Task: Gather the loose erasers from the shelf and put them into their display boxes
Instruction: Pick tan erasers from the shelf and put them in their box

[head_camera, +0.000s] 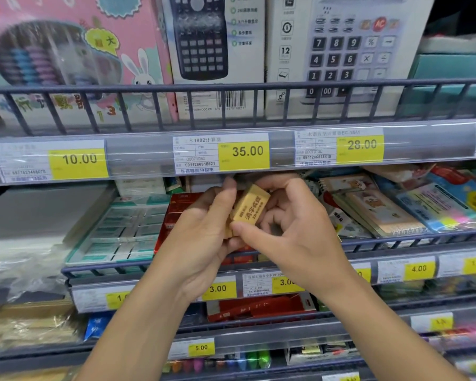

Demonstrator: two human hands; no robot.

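Both hands [204, 229] pinching yellow eraser [249, 206], price tag 35.00 [243, 151]

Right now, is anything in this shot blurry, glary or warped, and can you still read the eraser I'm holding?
In the head view the shelf rails bow from wide-angle distortion; the plastic price strip carries glare; the pink box at upper left is soft. The yellow eraser, pinched between left hand and right hand, is sharp enough that its print shows.

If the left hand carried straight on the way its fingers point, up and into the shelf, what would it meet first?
Probably the clear price rail of the shelf above. The left hand, which holds the yellow eraser together with the right hand, has its fingertips just under that rail, though depth is unclear.
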